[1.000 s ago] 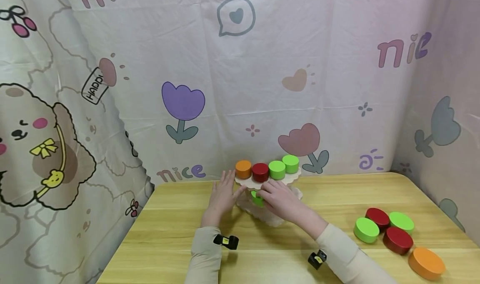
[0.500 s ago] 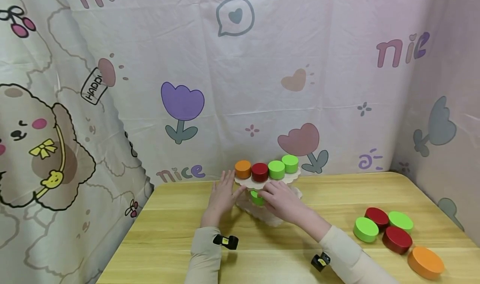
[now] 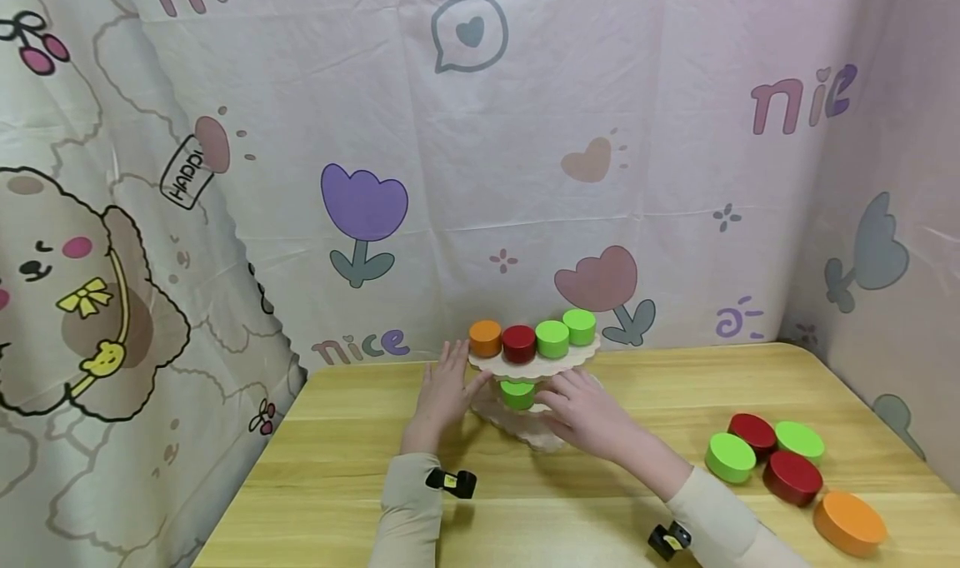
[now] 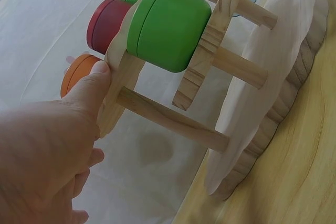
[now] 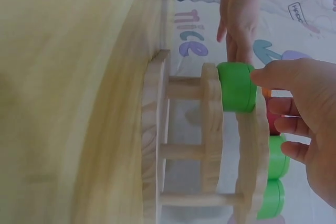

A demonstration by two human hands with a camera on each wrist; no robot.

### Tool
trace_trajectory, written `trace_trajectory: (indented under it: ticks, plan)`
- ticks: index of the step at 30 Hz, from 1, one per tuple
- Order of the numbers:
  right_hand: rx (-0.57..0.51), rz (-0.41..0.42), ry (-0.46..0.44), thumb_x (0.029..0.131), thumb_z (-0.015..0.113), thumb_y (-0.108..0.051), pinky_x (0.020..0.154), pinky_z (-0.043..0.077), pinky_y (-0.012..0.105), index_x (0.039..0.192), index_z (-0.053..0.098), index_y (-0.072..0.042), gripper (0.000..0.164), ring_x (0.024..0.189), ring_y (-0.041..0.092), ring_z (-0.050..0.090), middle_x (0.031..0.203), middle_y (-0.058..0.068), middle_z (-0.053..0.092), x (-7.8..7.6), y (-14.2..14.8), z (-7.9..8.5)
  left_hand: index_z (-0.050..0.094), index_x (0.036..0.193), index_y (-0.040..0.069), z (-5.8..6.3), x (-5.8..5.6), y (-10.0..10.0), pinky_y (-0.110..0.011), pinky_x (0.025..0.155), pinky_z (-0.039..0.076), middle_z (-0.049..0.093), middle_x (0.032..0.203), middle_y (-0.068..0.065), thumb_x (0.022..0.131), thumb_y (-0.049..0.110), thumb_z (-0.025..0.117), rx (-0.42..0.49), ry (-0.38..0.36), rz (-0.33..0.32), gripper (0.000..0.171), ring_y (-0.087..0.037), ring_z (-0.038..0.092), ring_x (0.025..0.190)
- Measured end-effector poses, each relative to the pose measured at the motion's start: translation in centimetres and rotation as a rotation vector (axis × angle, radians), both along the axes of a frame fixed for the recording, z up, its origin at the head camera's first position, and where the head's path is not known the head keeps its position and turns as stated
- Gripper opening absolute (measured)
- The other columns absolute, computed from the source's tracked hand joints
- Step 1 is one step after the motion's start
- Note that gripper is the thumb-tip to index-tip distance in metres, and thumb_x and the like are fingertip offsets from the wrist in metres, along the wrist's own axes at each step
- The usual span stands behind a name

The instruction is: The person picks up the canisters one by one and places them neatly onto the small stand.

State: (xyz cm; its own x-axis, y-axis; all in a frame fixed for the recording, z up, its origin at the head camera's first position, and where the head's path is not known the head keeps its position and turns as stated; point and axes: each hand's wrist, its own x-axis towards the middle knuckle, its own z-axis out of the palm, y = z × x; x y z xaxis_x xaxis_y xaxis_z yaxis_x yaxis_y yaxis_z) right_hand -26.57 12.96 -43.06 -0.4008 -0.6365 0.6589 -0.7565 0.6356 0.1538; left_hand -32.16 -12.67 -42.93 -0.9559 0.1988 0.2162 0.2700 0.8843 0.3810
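A wooden tiered stand with scalloped plates stands at the table's far edge. Its top tier carries an orange block, a red block and two green blocks, all round. Another green round block sits on the middle tier. My left hand rests at the stand's left side, fingers extended; its thumb touches the top plate's edge. On the right, my right hand is beside the middle-tier green block with fingers loosely bent, holding nothing. In the right wrist view, its fingertip overlaps the green block's edge; contact is unclear.
At the table's right lie several round blocks: a green one, a red one, an orange one, and another red and green behind. A printed curtain hangs right behind the table.
My right hand has let go of the middle-tier green block and drawn back slightly to the right, exposing more of it. The left hand has stayed in place at the stand.
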Motion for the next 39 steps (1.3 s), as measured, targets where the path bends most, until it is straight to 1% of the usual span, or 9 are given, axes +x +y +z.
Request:
trace_trajectory:
  ticks: [9,15,20,27,30,32,34,37,39]
  plan:
    - [-0.015,-0.028,0.002,0.069,0.084,-0.019,0.074,0.046,0.034,0.100,0.065,-0.015,0.036,0.090,0.017,0.053,0.092,-0.004,0.056,1.2,2.4,-0.7,0.020,0.157,0.014,0.1,0.1,0.0,-0.061,0.121,0.005,0.019,0.163,-0.007,0.095,0.064,0.039,0.015,-0.011,-0.001,0.081,-0.027,0.006,0.154]
    - [-0.017,-0.069,-0.015,0.068,0.085,-0.021,0.077,0.050,0.037,0.103,0.066,-0.015,0.041,0.095,0.019,0.058,0.095,-0.004,0.058,2.4,4.3,-1.0,0.019,0.157,0.015,0.1,0.1,0.0,-0.061,0.121,0.005,0.018,0.164,-0.007,0.095,0.065,0.038,0.014,-0.016,-0.002,0.082,-0.027,0.006,0.154]
    - [-0.022,-0.095,-0.006,0.067,0.084,-0.022,0.075,0.048,0.034,0.103,0.066,-0.016,0.040,0.089,0.013,0.053,0.095,-0.005,0.058,3.4,6.0,-1.2,0.019,0.157,0.016,0.1,0.1,0.0,-0.061,0.121,0.005,0.018,0.164,-0.007,0.095,0.066,0.038,0.015,-0.013,-0.003,0.082,-0.027,0.007,0.154]
    - [-0.030,-0.129,-0.005,0.062,0.086,-0.020,0.073,0.048,0.035,0.100,0.067,-0.015,0.043,0.090,0.014,0.055,0.095,-0.004,0.060,4.7,8.7,-1.6,0.019,0.157,0.016,0.1,0.1,0.0,-0.061,0.121,0.005,0.018,0.163,-0.007,0.094,0.067,0.037,0.017,-0.008,-0.007,0.083,-0.029,0.008,0.154]
    - [-0.037,-0.153,-0.017,0.065,0.085,-0.022,0.074,0.051,0.036,0.101,0.067,-0.015,0.040,0.091,0.015,0.056,0.097,-0.004,0.061,5.4,9.9,-1.7,0.018,0.157,0.016,0.1,0.1,-0.1,-0.060,0.122,0.004,0.017,0.164,-0.006,0.094,0.067,0.036,0.019,-0.019,-0.005,0.083,-0.027,0.007,0.154]
    - [-0.041,-0.171,-0.020,0.081,0.077,-0.032,0.074,0.052,0.037,0.101,0.067,-0.016,0.028,0.091,0.015,0.057,0.098,-0.004,0.061,5.9,10.7,-1.7,0.017,0.157,0.017,0.1,0.1,-0.1,-0.059,0.122,0.003,0.016,0.164,-0.005,0.094,0.067,0.036,0.020,-0.027,-0.003,0.083,-0.026,0.006,0.154]
    - [-0.049,-0.191,-0.020,0.094,0.060,-0.046,0.072,0.052,0.037,0.100,0.068,-0.017,0.031,0.090,0.015,0.057,0.098,-0.005,0.062,6.4,11.4,-1.7,0.016,0.158,0.018,0.0,0.1,-0.1,-0.059,0.122,0.003,0.015,0.164,-0.005,0.094,0.067,0.036,0.021,-0.030,-0.001,0.083,-0.026,0.005,0.154]
    - [-0.059,-0.222,-0.005,0.099,0.027,-0.057,0.070,0.051,0.038,0.099,0.068,-0.017,0.057,0.089,0.016,0.058,0.096,-0.004,0.062,7.0,12.5,-1.8,0.017,0.157,0.017,0.0,0.1,-0.1,-0.059,0.122,0.003,0.015,0.164,-0.005,0.094,0.067,0.037,0.024,-0.027,-0.002,0.082,-0.025,0.005,0.154]
    - [-0.066,-0.246,-0.010,0.098,0.023,-0.059,0.068,0.049,0.035,0.099,0.068,-0.017,0.062,0.089,0.016,0.057,0.096,-0.005,0.061,7.5,13.1,-1.8,0.018,0.157,0.017,-0.1,0.1,-0.1,-0.059,0.122,0.003,0.015,0.164,-0.005,0.094,0.067,0.037,0.025,-0.025,-0.002,0.082,-0.025,0.004,0.154]
